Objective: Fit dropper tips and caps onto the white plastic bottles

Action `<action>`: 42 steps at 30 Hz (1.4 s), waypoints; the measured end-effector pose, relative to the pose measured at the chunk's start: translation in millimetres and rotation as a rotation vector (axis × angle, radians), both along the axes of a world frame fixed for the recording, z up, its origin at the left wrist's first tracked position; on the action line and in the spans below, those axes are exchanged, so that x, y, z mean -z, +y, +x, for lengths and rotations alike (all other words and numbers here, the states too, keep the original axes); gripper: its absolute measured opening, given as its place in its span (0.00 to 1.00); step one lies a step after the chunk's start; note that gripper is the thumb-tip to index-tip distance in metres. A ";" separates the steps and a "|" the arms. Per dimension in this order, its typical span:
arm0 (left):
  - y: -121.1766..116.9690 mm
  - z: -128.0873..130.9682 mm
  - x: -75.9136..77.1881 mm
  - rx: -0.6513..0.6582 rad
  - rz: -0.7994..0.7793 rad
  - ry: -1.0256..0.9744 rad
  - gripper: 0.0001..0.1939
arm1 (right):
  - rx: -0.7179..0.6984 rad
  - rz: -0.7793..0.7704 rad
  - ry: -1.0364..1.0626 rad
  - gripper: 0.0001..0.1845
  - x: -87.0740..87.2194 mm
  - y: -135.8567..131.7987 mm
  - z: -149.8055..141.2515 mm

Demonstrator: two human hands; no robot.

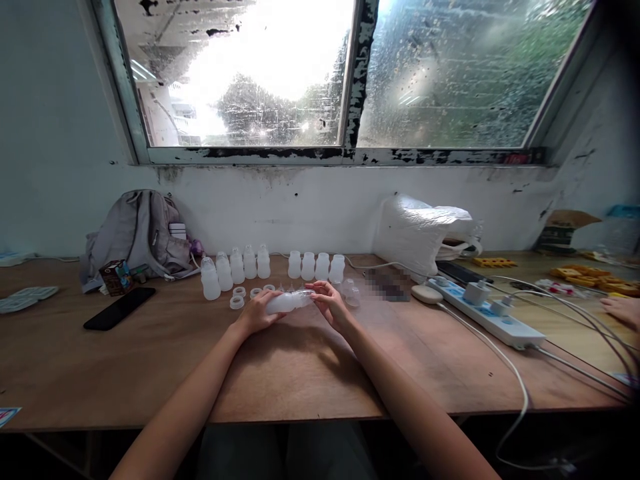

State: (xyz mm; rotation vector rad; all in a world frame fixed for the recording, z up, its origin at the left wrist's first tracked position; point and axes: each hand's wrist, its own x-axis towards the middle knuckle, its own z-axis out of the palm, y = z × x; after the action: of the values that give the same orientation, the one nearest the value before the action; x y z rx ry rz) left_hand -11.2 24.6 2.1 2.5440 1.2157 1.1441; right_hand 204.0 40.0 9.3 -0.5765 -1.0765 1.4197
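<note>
A frosted baby bottle [281,304] lies on its side in the air above the table, between my two hands. My left hand [257,312] wraps round its body. At its clear top, the fingers of my right hand [329,303] close on the cap end. Behind my hands, white collar rings [237,302] lie on the table, with small clear nipples partly hidden beside them. Several capped bottles [237,265] stand upright in a row at the back left. Several open bottles [309,266] stand to their right. Clear caps [351,293] sit just beyond my right hand.
A grey backpack [145,233], a small brown box [117,277] and a black phone [120,309] are on the left. On the right are a white plastic bag [417,230], a power strip [487,313] with cables, and yellow parts [583,275]. Another person's hand [623,310] shows at the far right.
</note>
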 end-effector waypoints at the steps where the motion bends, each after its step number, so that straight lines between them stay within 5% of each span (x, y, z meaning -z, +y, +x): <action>1: 0.0 0.0 -0.1 0.006 -0.002 -0.005 0.25 | -0.008 -0.003 0.013 0.16 -0.3 0.0 0.1; 33: -5.1 3.8 -5.2 0.036 -0.022 -0.022 0.24 | -0.011 -0.009 -0.002 0.16 -4.6 -2.1 3.6; 37: -8.6 4.5 -7.2 0.043 -0.003 0.003 0.25 | -0.003 -0.087 -0.022 0.10 -2.7 -0.7 5.1; 42: -11.0 6.6 -7.7 0.063 0.023 0.048 0.25 | -0.104 -0.237 -0.135 0.17 1.3 -2.4 1.9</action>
State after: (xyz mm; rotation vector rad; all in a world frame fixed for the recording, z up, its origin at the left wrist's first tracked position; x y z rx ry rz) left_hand -4.6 13.5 9.8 2.6209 1.1303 1.0960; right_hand 205.9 37.6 8.0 -0.8052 -1.0634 1.6308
